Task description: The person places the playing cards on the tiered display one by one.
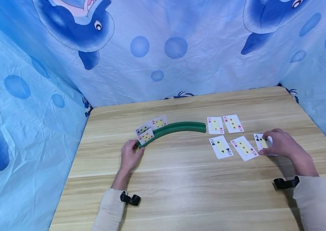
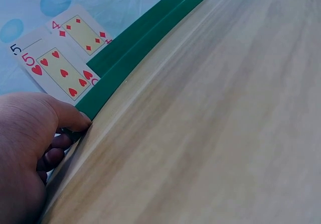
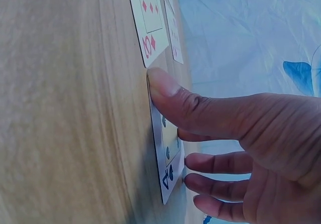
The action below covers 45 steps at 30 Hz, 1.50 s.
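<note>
My left hand [image 1: 129, 157] grips the near-left end of a curved green card holder [image 1: 177, 127], its thumb along the front edge. Standing in the holder's slots are the five of hearts [image 2: 62, 73], a black five [image 1: 143, 129] mostly hidden behind it, and the four of diamonds [image 2: 80, 35]. Over at the right, my right hand [image 1: 287, 146] holds the four of spades [image 3: 168, 151] by its edges, thumb on the near one. That card lies close over the table, beside the three of diamonds [image 1: 244, 148], and the fingers cover part of its face.
Face up between the holder and my right hand lie the two of diamonds [image 1: 215, 125], three of hearts [image 1: 233, 124] and two of clubs [image 1: 221, 147]. The wooden table [image 1: 180, 192] meets a blue dolphin-print curtain [image 1: 163, 73] at the back.
</note>
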Tool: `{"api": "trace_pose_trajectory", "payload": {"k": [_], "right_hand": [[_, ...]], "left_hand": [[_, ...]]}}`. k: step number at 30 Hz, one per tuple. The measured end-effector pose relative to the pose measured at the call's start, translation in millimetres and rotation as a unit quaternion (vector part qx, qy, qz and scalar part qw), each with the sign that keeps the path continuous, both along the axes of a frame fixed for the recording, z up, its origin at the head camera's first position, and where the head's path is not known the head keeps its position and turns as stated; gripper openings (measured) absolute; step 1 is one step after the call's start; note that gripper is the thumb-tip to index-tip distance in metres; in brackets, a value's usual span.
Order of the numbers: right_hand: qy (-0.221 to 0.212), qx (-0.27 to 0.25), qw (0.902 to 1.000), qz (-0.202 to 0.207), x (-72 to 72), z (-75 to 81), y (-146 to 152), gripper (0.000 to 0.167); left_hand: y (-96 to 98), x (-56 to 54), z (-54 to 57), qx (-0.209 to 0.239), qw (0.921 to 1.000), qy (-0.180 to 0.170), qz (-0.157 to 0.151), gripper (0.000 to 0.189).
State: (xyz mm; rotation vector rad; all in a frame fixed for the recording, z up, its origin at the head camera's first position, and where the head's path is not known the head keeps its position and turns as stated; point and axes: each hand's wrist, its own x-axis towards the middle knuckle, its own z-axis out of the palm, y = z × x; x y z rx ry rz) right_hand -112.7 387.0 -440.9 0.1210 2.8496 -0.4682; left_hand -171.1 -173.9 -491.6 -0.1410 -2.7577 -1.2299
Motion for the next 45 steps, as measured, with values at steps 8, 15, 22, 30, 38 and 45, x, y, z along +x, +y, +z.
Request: {"api": "trace_pose_trajectory", "payload": {"k": [8, 15, 22, 30, 38, 45], "right_hand": [[0.004, -0.002, 1.0, -0.007, 1.4, 0.9, 1.2, 0.092], [0.066, 0.022, 0.9975, -0.01, 7.4, -2.5, 4.0, 0.12], [0.124, 0.041, 0.9914, 0.0, 11.5, -6.1, 5.8, 0.095], [0.141, 0.056, 0.9884, 0.011, 13.9, 7.5, 11.0, 0.056], [0.128, 0.004, 0.9912, 0.032, 12.1, 30.4, 11.9, 0.024], [0.183, -0.016, 0.9813, 0.057, -1.2, 48.9, -8.2, 0.016]], "left_hand": [[-0.7, 1.2, -3.3, 0.0, 1.0, 0.002, 0.003, 0.039], [-1.1, 1.7, -4.5, 0.004, 1.0, 0.005, -0.001, 0.039], [-1.6, 2.0, -4.0, -0.001, 0.9999, 0.011, -0.004, 0.038], [-0.1, 1.7, -1.6, -0.002, 0.9999, 0.009, -0.005, 0.038], [1.2, 0.8, -1.5, -0.001, 1.0, 0.004, -0.003, 0.039], [0.3, 1.0, -0.5, -0.002, 1.0, 0.008, 0.001, 0.039]]}}
